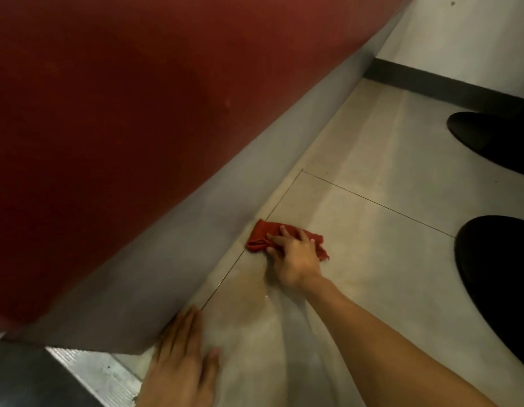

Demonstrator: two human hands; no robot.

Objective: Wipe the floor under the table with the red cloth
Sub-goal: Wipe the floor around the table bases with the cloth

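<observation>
No writing or label can be read anywhere. At far left a dark red table [93, 118] with a pale grey edge slants across the view, with a ribbed metal strip [99, 374] below it. The left hand [181, 359] lies flat, fingers spread, on the pale tiled floor [372, 218] and holds nothing. Right of it the right hand [293, 257] presses down on the red cloth [262, 236], fingers spread over it; the bunched cloth runs left-right, sticking out past the fingertips toward the table edge. Two dark shapes [495, 142] sit far right, below a white wall [475, 39] with black skirting.
</observation>
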